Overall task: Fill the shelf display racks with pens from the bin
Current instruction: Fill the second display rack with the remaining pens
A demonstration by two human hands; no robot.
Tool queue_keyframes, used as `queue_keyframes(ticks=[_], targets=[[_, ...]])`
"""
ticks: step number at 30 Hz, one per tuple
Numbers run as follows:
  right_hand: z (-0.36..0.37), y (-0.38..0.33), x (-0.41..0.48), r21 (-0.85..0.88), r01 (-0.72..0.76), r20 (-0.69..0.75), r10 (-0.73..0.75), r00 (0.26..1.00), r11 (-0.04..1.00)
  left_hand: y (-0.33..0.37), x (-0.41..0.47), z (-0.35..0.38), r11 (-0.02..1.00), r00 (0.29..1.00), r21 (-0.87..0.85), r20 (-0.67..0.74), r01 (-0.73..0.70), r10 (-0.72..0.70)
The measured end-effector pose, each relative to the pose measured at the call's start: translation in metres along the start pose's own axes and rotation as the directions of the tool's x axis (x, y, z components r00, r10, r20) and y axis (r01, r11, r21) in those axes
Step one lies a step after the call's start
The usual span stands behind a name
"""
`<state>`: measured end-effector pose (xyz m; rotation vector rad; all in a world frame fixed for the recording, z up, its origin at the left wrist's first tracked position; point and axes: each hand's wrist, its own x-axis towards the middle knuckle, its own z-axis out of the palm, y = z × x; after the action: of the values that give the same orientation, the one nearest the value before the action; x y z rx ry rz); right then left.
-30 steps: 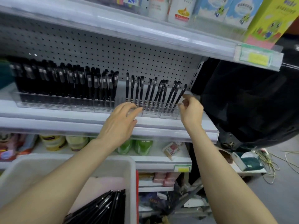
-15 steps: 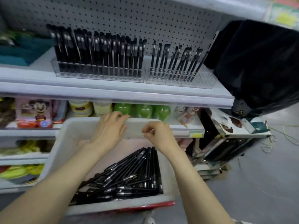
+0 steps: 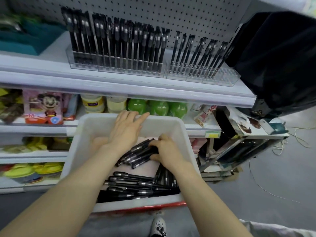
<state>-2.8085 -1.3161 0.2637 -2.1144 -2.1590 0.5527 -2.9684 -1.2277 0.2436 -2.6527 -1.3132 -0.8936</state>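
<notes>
The right grip (image 3: 168, 151) is curling its fingers round a bundle of pens (image 3: 136, 155) in the middle of the bin (image 3: 80, 151). It is probably gathering several at once so that 1 trip fills many holes. The left grip (image 3: 125, 132) is lying open, fingers straight and reaching toward the bin's far rim. Whether it is touching that rim I cannot tell, though it seems to be steadying the bin. More pens are lying loose along the near wall.

On the shelf (image 3: 119, 88) above, 2 clear racks are standing side by side. The left rack (image 3: 118, 67) is looking packed. The right rack (image 3: 193, 74) is holding leaning pens in its back rows only, with its front rows and right end (bare holes) waiting.

The bin's walls are rising above the pens, so the bundle is needing a lift clear of the far rim, then past the shelf's front lip. A black bag (image 3: 282, 57) is crowding the right rack's end — open room is lying in front of and above that rack, not to its right.
</notes>
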Motion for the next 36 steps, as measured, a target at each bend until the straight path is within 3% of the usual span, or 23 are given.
queue_keyframes(ticks=[5,11,18,21,27,32,36], targets=[[-0.001,0.007,0.003,-0.008,-0.046,-0.284,0.042,0.958,0.999,0.000,0.003,-0.002,0.999,1.000,-0.027,0.002,0.026,-0.026],[0.003,0.002,-0.001,-0.049,0.008,-0.086,-0.012,0.996,0.999,0.003,0.001,-0.003,0.999,0.999,-0.035,-0.009,0.036,-0.036],[-0.005,0.006,-0.006,-0.019,-0.054,-0.200,0.049,0.979,0.998,0.000,0.005,-0.008,0.989,0.996,-0.122,0.063,0.078,-0.071],[-0.015,0.008,-0.010,0.129,-0.077,-0.208,0.103,0.973,0.989,-0.001,0.012,-0.015,0.971,0.985,-0.190,0.123,0.144,-0.122],[-0.048,0.013,-0.010,0.448,-0.049,-0.222,0.164,0.961,0.893,0.019,0.024,-0.036,0.963,0.996,-0.254,0.034,0.088,-0.083],[-0.073,0.016,0.003,0.606,0.113,-0.316,0.107,0.943,0.788,0.046,0.058,-0.056,0.931,0.997,-0.357,0.047,0.071,-0.058],[-0.099,0.037,0.012,0.609,0.193,-0.396,0.084,0.914,0.769,0.072,0.095,-0.061,0.910,0.997,-0.409,0.056,0.066,-0.047]])
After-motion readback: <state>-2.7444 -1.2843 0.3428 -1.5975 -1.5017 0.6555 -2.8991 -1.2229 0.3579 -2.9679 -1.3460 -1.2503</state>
